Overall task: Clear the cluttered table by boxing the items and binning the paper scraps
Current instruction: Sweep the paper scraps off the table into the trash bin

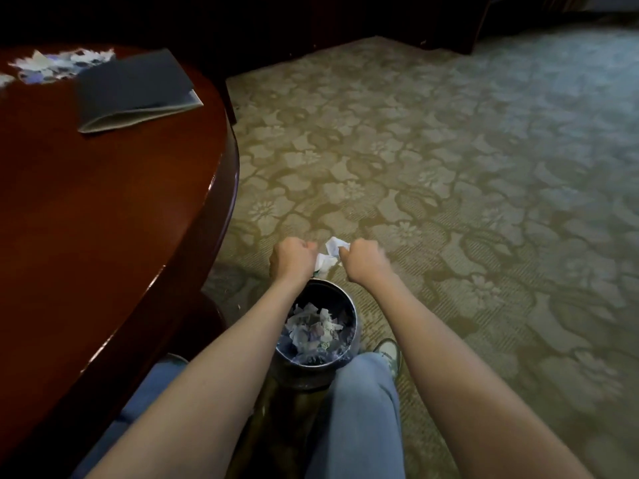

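White paper scrap (330,252): crumpled, held in the air between the two hands, just past the bin's far rim.
Left hand (294,259): clenched, fingers curled on the scrap's lower left edge.
Right hand (363,262): fingers pinching the scrap's upper right part.
Bin (354,311): round, metal, on the patterned carpet (449,167) between the person's knees, holding torn paper (313,331) (white and bluish bits).
Table (103,219): polished dark red wood, at left.
Table's far end: a dark folder (135,86), with loose scraps (58,63) just beyond it.
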`<state>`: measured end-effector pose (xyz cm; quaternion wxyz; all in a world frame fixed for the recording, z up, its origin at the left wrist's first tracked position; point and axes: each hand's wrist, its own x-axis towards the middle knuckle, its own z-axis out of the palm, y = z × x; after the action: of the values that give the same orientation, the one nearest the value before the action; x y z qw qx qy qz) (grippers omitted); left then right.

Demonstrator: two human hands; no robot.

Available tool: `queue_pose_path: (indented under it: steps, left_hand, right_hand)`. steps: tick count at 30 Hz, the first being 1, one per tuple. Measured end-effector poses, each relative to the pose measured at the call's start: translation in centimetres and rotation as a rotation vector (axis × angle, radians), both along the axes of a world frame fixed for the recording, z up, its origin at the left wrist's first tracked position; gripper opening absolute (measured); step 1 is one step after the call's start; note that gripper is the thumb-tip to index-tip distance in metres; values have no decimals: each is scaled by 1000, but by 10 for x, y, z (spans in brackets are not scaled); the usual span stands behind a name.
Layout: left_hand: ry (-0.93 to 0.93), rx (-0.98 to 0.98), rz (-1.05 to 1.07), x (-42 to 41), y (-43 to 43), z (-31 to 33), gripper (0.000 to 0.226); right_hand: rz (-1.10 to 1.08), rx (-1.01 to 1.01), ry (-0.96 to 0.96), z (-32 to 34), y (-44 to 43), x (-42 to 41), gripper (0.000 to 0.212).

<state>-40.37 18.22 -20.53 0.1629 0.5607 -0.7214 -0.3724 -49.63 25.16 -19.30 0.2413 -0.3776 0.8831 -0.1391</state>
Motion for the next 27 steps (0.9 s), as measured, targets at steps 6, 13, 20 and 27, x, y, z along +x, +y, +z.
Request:
queue_pose_path:
  steps: [6, 13, 20, 27]
  left_hand:
    - [-50, 108, 28, 1, -2, -44, 41]
    - [-145, 133, 92, 12, -16, -98, 52]
    - [-154, 146, 161, 14, -24, -128, 47]
    - [-247, 250, 186, 10, -27, -147, 44]
  right_hand:
    - [23, 133, -60, -49, -5, 4, 35]
    - [92, 228, -77, -96, -5, 14, 36]
    - [73, 293, -49, -129, -24, 17, 33]
    - [46, 322, -104, -151, -36, 22, 41]
